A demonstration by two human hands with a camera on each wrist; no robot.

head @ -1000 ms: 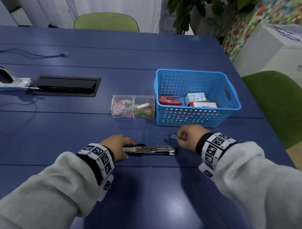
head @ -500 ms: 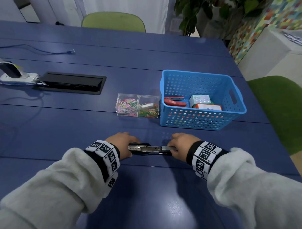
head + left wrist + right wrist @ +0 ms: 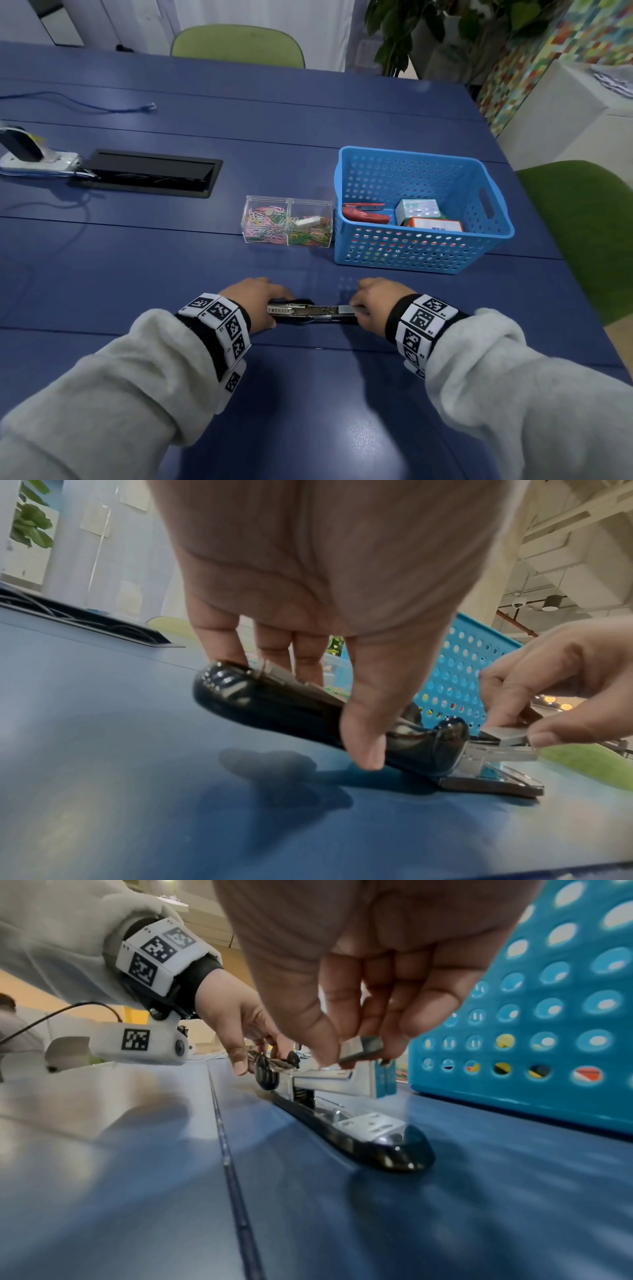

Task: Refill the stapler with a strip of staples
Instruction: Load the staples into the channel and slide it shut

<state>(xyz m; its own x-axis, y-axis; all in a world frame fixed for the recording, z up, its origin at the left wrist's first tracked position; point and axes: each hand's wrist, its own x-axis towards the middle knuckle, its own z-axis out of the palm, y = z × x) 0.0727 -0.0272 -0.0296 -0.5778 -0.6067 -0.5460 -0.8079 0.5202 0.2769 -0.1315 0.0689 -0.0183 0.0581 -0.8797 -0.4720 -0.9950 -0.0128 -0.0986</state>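
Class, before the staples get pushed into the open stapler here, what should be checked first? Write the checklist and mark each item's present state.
1. Stapler flat on the table: ok.
2. Left hand holds the black top at the back end: ok.
3. Magazine channel open and facing up: ok.
4. Right hand pinches the staple strip: ok.
5. Strip lined up with the channel: cannot tell; it sits tilted at the front end.
6. Channel empty of old staples: cannot tell.

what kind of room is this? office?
Likely an office meeting room: a long blue table with a built-in cable hatch, green chairs around it, and a blue basket of stationery beside a paper-clip box.
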